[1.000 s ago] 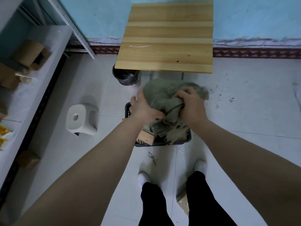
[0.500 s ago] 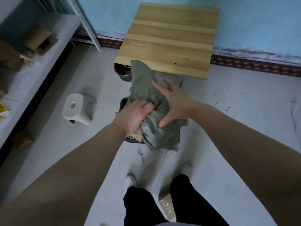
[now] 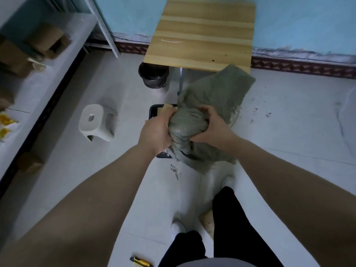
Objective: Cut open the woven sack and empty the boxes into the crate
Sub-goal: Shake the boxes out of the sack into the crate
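Two hands bunch the sack (image 3: 210, 105): my left hand (image 3: 156, 132) and right hand (image 3: 212, 128) are both clamped on its gathered middle, straight out at 12 o'clock from my feet. Nearer, at 6 o'clock, a knife (image 3: 140, 262) lies on the floor. Under the sack sits the crate (image 3: 154, 110), a box (image 3: 166, 110) showing at its rim. I judge I should keep squeezing the slack cloth into a tight ball, clear of the crate.
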